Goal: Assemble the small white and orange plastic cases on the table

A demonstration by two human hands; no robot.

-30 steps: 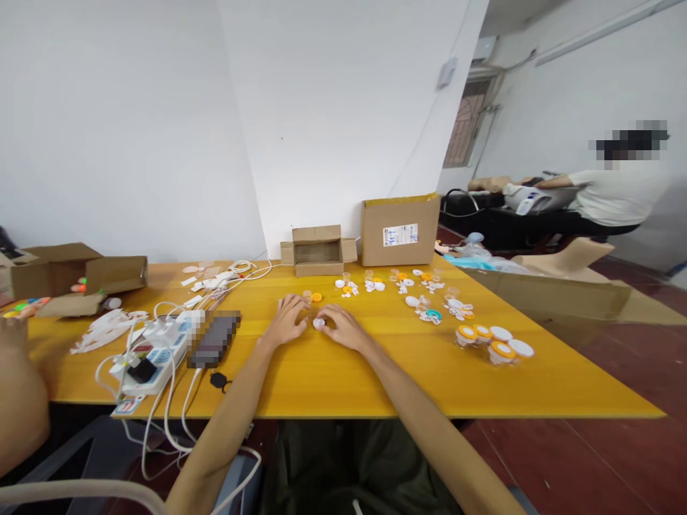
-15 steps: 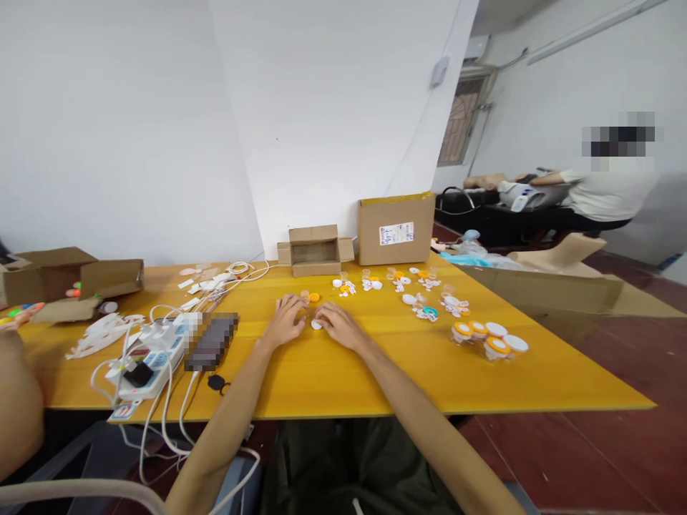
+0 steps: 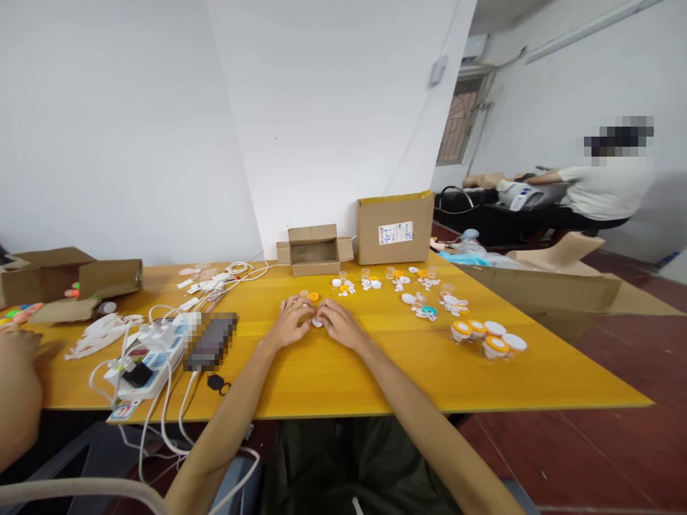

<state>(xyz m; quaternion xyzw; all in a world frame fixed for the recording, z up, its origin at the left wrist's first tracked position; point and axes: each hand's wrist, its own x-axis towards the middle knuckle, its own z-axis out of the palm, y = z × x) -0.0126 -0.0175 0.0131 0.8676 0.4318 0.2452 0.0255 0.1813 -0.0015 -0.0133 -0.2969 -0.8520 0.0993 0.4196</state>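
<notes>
A small white piece [image 3: 317, 322], flanked by the curled left hand [image 3: 293, 322] and right hand [image 3: 337, 323], neither grip discernible, could be dislodged by uneven finger pressure.

I can read no word or number for certain. Behind and right of the power strip [image 3: 159, 360], the taped carton [image 3: 396, 213] bears a white label [image 3: 396, 234] with dark print and blue pen marks, too small for me to make out. At the near edge of the table [image 3: 343, 379], just in front of the power strip, I see a red-and-blue sticker [image 3: 125, 410], equally illegible.
</notes>
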